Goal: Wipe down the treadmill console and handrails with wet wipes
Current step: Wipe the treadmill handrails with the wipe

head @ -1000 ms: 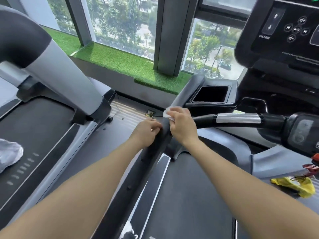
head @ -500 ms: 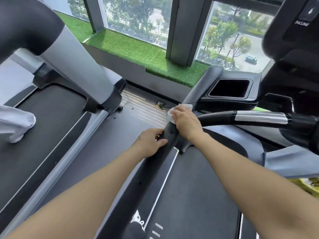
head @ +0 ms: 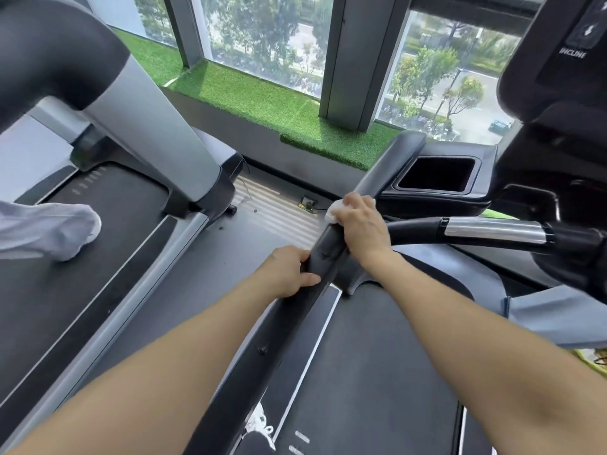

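— What are your hands doing?

— My right hand [head: 359,226] is curled over a white wet wipe [head: 335,210], pressing it on the black left handrail [head: 289,323] just below where the cup-holder tray [head: 437,174] joins it. My left hand [head: 287,269] grips the same handrail a little lower, thumb over the top, fingers wrapped underneath.

— What might go wrong?

— I judge the wipe could bunch up under my palm and skip the underside of the handrail, since only a small wad shows past my fingers. It could also snag at the junction where the silver-banded crossbar [head: 492,229] branches off beside my right hand. The console [head: 558,60] sits well above the handrail, at the frame's edge, so I judge it easy to forget.

— And the surroundings?

— Below the handrail lies the dark treadmill belt [head: 361,372]. Beyond the handrail's left side is a neighbouring treadmill [head: 82,257] with someone's white-socked foot [head: 56,231] on it. Past the handrail's far end, a strip of artificial grass [head: 262,100] runs under windows [head: 262,37] showing trees.
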The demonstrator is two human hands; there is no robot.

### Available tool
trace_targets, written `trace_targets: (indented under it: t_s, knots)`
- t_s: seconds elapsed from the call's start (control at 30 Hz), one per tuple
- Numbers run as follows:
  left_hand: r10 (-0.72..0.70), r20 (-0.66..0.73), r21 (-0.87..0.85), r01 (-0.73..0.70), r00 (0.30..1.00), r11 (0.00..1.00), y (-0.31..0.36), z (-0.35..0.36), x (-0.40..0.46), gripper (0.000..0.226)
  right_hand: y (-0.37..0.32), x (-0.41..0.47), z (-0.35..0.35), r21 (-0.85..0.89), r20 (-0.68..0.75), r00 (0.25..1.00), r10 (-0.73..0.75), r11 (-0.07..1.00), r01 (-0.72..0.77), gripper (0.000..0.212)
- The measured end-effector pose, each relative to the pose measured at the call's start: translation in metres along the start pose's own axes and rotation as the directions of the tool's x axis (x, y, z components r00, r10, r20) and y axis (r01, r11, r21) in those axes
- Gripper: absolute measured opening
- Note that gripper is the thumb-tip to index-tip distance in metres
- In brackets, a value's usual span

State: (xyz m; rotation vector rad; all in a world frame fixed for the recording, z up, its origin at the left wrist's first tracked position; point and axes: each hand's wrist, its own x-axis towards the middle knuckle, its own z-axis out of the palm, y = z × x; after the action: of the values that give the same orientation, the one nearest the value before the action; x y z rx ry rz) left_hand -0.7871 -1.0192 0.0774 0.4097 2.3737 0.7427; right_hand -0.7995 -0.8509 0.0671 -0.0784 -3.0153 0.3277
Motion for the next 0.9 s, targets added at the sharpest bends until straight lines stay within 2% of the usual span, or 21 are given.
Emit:
trace_targets:
  t_s: [0.07,0.13,0.27,0.33,0.43,0.5,0.67,0.8,0.9]
  knots:
    - [-0.015,-0.003,-0.032,0.015,1.0,0.999,0.0,0.0,0.0,0.04,-0.004,-0.001,0.003,0.079,-0.05,0.994,0.096,0.993,-0.092,0.028]
    - [-0.023,-0.013,-0.054,0.022,1.0,0.998,0.001,0.0,0.0,0.041,-0.016,-0.015,0.01,0.148,-0.102,0.987,0.126,0.983,-0.111,0.024]
    - [-0.026,-0.008,-0.059,0.026,1.0,0.998,0.001,0.0,-0.001,0.037,-0.027,-0.043,0.012,0.222,-0.084,0.996,-0.029,0.974,0.047,0.021]
    - [-0.033,-0.004,-0.073,0.033,0.999,0.997,0.001,-0.001,-0.001,0.037,-0.016,-0.03,0.005,0.203,-0.034,0.998,-0.053,0.977,0.058,0.024]
    - [-0.02,-0.013,-0.089,0.019,1.0,0.996,0.001,-0.001,-0.003,0.04,0.001,-0.002,-0.007,0.296,-0.074,0.982,0.175,0.944,-0.146,0.026]
    - [-0.012,-0.021,-0.114,0.01,1.0,0.993,0.0,-0.001,-0.004,0.039,0.0,0.005,-0.004,0.234,-0.094,0.962,0.257,0.945,-0.229,0.028]
    - [-0.014,-0.013,-0.088,0.013,1.0,0.996,0.001,-0.001,-0.004,0.039,-0.021,-0.025,0.013,0.175,-0.251,0.919,0.304,0.948,-0.266,0.031]
    - [-0.015,-0.007,-0.035,0.014,1.0,0.999,0.002,-0.002,-0.003,0.037,-0.03,-0.059,0.014,0.278,-0.172,0.929,0.326,0.921,-0.272,0.031]
    - [-0.006,-0.001,-0.006,0.006,1.0,1.0,0.003,-0.003,-0.003,0.036,-0.023,-0.057,0.001,0.267,-0.161,0.942,0.294,0.932,-0.245,0.034]
